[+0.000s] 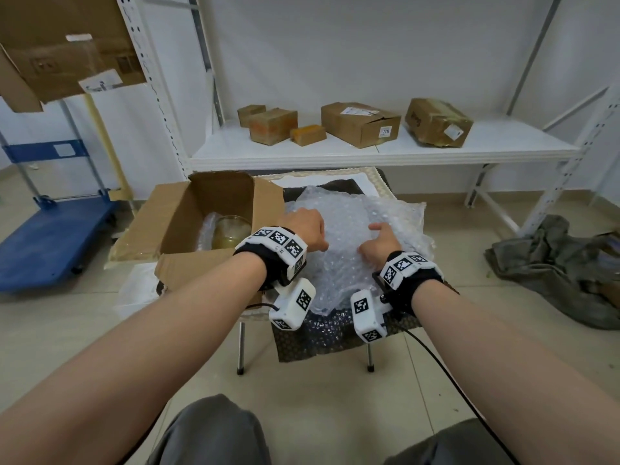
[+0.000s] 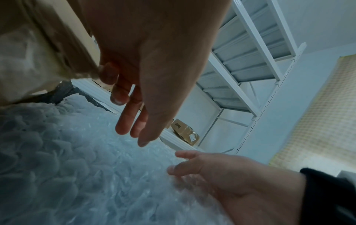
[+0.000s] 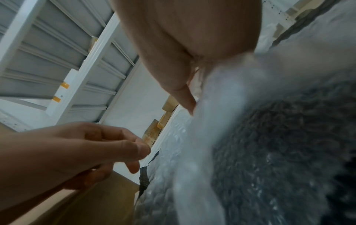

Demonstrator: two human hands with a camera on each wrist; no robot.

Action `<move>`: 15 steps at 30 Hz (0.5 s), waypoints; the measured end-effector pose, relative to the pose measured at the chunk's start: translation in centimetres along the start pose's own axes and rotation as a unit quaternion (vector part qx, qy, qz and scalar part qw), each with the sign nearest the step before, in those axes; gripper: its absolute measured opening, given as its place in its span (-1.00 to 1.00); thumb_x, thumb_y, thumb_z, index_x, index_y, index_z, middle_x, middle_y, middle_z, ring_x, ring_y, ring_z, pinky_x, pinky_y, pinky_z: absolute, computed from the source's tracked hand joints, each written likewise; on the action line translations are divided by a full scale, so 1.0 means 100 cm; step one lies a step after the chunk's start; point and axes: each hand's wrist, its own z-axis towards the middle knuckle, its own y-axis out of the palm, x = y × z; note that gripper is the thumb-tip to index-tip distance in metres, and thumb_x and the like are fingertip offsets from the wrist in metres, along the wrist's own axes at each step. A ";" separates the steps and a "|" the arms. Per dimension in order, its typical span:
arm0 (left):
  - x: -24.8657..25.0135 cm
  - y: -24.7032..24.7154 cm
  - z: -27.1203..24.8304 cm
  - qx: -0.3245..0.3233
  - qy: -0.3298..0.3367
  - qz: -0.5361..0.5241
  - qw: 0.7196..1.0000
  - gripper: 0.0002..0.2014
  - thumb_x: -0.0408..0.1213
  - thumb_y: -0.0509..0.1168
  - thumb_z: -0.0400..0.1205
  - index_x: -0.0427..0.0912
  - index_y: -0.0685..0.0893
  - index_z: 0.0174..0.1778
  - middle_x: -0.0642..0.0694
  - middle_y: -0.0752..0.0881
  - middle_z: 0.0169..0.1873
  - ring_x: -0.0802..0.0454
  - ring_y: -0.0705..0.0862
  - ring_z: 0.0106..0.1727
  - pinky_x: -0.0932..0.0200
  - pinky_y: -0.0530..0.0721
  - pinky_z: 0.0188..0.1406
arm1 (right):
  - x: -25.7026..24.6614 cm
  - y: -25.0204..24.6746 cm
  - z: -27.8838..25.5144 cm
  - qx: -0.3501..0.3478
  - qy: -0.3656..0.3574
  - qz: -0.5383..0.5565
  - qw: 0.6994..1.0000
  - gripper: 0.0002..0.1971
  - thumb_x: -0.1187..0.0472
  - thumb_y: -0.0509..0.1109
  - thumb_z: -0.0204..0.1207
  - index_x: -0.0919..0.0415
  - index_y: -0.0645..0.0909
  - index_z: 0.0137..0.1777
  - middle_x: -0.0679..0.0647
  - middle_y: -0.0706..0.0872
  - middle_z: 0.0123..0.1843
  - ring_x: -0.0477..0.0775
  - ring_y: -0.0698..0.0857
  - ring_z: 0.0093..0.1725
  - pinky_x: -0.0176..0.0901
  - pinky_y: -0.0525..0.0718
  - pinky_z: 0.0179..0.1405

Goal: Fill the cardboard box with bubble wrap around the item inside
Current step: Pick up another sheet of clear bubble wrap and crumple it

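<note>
An open cardboard box stands on the left of a small table. A glass jar sits inside it, with some bubble wrap beside the jar. A large sheet of bubble wrap lies crumpled on a dark mat to the box's right. My right hand grips a raised fold of that sheet between thumb and fingers. My left hand hovers just above the sheet beside the box's right flap. Its fingers are loose and hold nothing.
A white metal shelf behind the table carries several taped cardboard boxes. On the floor to the left is a blue platform trolley. A grey cloth heap lies on the right. A black cable trails from my right wrist.
</note>
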 end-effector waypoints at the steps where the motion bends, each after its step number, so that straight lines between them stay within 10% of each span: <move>1: 0.001 0.000 0.000 0.002 0.001 -0.002 1.000 -0.84 -0.13 0.49 0.50 -0.15 0.78 -0.18 -0.12 0.79 -0.15 -0.10 0.75 -0.09 -0.05 0.77 0.02 | -0.001 -0.002 0.000 0.012 -0.010 0.009 1.000 -0.40 0.39 0.41 0.53 0.02 0.35 0.52 0.31 0.63 0.35 0.34 0.69 0.25 0.07 0.68 0.15; 5: 0.004 0.003 -0.003 0.035 0.013 -0.020 0.999 -0.93 -0.16 0.43 0.51 -0.06 0.76 -0.24 -0.05 0.78 -0.19 -0.07 0.75 -0.11 -0.02 0.78 -0.03 | -0.006 -0.015 -0.002 0.044 -0.009 0.045 0.998 -0.42 0.36 0.31 0.61 0.29 0.29 0.62 0.30 0.53 0.50 0.33 0.54 0.46 -0.03 0.53 0.31; 11: 0.012 0.015 -0.005 0.037 0.025 -0.027 0.999 -0.77 -0.17 0.40 0.55 -0.14 0.76 0.08 -0.11 0.76 0.08 -0.08 0.72 0.07 0.01 0.71 0.08 | 0.007 -0.036 -0.001 0.084 -0.005 0.124 0.989 -0.82 0.34 0.27 0.45 0.30 0.49 0.05 0.19 0.57 -0.02 0.17 0.54 -0.02 -0.12 0.46 -0.16; 15: 0.018 0.038 -0.006 0.057 0.033 -0.086 0.994 -0.45 -0.08 0.38 0.59 -0.15 0.47 0.49 -0.17 0.44 0.45 -0.16 0.51 0.42 -0.05 0.49 0.38 | 0.022 -0.038 -0.014 0.095 -0.019 0.219 0.971 -0.59 0.04 0.42 0.43 0.24 0.50 0.19 0.06 0.63 0.08 0.18 0.59 0.08 0.04 0.59 0.21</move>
